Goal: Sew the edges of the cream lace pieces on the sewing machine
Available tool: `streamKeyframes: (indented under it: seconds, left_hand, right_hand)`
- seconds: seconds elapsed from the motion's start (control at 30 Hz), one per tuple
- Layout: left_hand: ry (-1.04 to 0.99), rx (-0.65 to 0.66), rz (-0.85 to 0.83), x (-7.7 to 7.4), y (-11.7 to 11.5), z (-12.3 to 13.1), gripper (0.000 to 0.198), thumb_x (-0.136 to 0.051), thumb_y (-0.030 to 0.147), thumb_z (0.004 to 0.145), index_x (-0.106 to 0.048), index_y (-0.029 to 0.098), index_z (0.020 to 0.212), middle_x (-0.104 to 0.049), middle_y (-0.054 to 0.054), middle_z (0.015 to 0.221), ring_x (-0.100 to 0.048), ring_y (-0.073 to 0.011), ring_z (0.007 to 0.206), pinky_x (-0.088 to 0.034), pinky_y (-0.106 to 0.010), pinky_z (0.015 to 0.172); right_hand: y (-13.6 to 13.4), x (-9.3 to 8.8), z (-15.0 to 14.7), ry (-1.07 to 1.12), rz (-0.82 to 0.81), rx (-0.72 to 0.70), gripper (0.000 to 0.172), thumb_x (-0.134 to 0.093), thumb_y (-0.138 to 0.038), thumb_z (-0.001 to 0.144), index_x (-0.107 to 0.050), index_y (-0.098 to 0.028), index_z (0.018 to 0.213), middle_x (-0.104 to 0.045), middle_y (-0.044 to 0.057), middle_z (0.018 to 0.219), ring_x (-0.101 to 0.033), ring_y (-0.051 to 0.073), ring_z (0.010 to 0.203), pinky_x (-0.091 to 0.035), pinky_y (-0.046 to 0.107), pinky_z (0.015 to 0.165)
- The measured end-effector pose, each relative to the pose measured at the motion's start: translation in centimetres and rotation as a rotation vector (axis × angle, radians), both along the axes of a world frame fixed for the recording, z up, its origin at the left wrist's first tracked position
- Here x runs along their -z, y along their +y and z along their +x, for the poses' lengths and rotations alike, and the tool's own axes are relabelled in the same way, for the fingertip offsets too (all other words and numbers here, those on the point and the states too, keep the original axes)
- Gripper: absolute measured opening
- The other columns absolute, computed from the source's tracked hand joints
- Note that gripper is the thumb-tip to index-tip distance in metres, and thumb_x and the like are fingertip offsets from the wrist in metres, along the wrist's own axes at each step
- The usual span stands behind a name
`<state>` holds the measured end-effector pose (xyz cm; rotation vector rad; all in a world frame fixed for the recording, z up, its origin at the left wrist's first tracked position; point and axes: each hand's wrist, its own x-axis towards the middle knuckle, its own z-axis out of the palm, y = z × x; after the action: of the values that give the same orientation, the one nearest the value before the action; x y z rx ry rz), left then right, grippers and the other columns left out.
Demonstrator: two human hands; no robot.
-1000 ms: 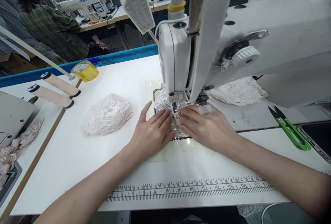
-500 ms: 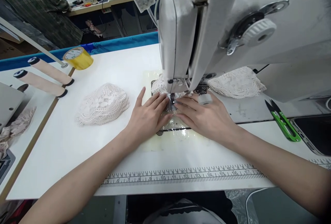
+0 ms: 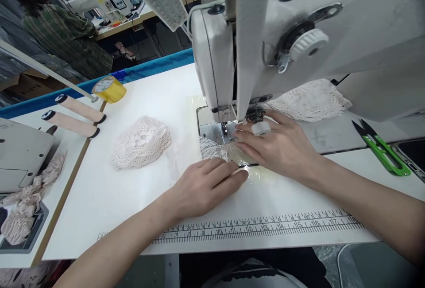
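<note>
A sewing machine head [image 3: 219,53] stands over the white table, its presser foot [image 3: 226,130] above the metal plate. A small piece of cream lace [image 3: 212,148] lies just in front of the foot, to its left. My left hand [image 3: 209,186] is closed at the lace's near edge, fingers curled and pressed together; the fingertips are partly hidden. My right hand [image 3: 282,146] rests right of the foot with its fingers stretched out and apart, partly behind a white knob [image 3: 260,128]. No cloth shows in it.
Stacked lace pieces [image 3: 142,142] lie on the left, and more lace [image 3: 310,100] lies behind my right hand. Green thread snips [image 3: 381,150] and a phone [image 3: 413,155] are at right. Yellow tape [image 3: 109,89] and thread cones [image 3: 71,124] stand left. Another person [image 3: 63,35] works beyond.
My left hand has drawn back toward me from the presser foot and curled its fingers. The small lace has moved from behind the foot to its front left. The view has shifted.
</note>
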<state>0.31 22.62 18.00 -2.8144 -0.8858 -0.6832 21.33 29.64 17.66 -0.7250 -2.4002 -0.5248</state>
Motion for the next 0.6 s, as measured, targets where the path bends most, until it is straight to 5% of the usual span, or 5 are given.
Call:
streamKeyframes:
  seconds: [0.1,0.2,0.4,0.5,0.6]
  left_hand:
    - [0.014,-0.208,-0.066,-0.7,0.3,-1.0,0.025,-0.051,0.018,0.094,-0.053,0.014,0.118,-0.064,-0.012,0.11,-0.06,-0.0226,0.096,-0.049,-0.034,0.075]
    - [0.149,-0.364,-0.286,-0.9,1.0,-1.9,0.023,-0.06,0.038,0.091,-0.055,0.017,0.1,-0.064,-0.002,0.081,-0.059,-0.0193,0.071,-0.044,-0.038,0.073]
    - [-0.455,-0.33,-0.571,-0.4,0.9,-0.7,0.01,-0.054,0.023,0.092,-0.049,0.02,0.084,-0.061,-0.003,0.094,-0.056,-0.0155,0.086,-0.044,-0.03,0.073]
    - [-0.745,-0.388,-0.779,-0.6,0.6,-0.1,0.016,-0.054,0.027,0.092,-0.047,0.02,0.079,-0.057,-0.001,0.086,-0.05,-0.0109,0.07,-0.042,-0.025,0.061]
    - [-0.854,-0.389,-0.967,-1.0,0.6,-0.1,0.015,-0.057,0.029,0.09,-0.047,0.02,0.082,-0.057,-0.001,0.091,-0.052,-0.0106,0.074,-0.043,-0.023,0.062]
  right_hand:
    - [0.0,0.1,0.1,0.026,-0.024,-0.02,0.029,-0.05,-0.023,0.097,-0.075,-0.019,0.085,-0.068,0.003,0.065,-0.064,0.021,0.078,-0.046,0.038,0.087]
    - [-0.2,0.2,0.1,0.062,-0.161,-0.034,0.028,-0.05,-0.025,0.097,-0.075,-0.018,0.087,-0.07,0.005,0.073,-0.064,0.023,0.084,-0.047,0.038,0.078]
    - [-1.5,-0.6,-0.7,0.226,-1.0,-0.088,0.033,-0.068,-0.049,0.082,-0.069,-0.023,0.102,-0.061,-0.003,0.065,-0.054,0.014,0.055,-0.039,0.027,0.05]
    - [-1.9,-1.0,-1.2,0.245,-1.357,-0.086,0.024,-0.069,-0.041,0.08,-0.064,-0.022,0.094,-0.048,-0.008,0.053,-0.043,0.01,0.044,-0.029,0.024,0.043]
    - [-2.0,-0.9,-1.3,0.378,-1.636,-0.19,0.01,-0.056,-0.032,0.088,-0.058,-0.022,0.09,-0.053,-0.007,0.058,-0.052,0.012,0.05,-0.039,0.025,0.047]
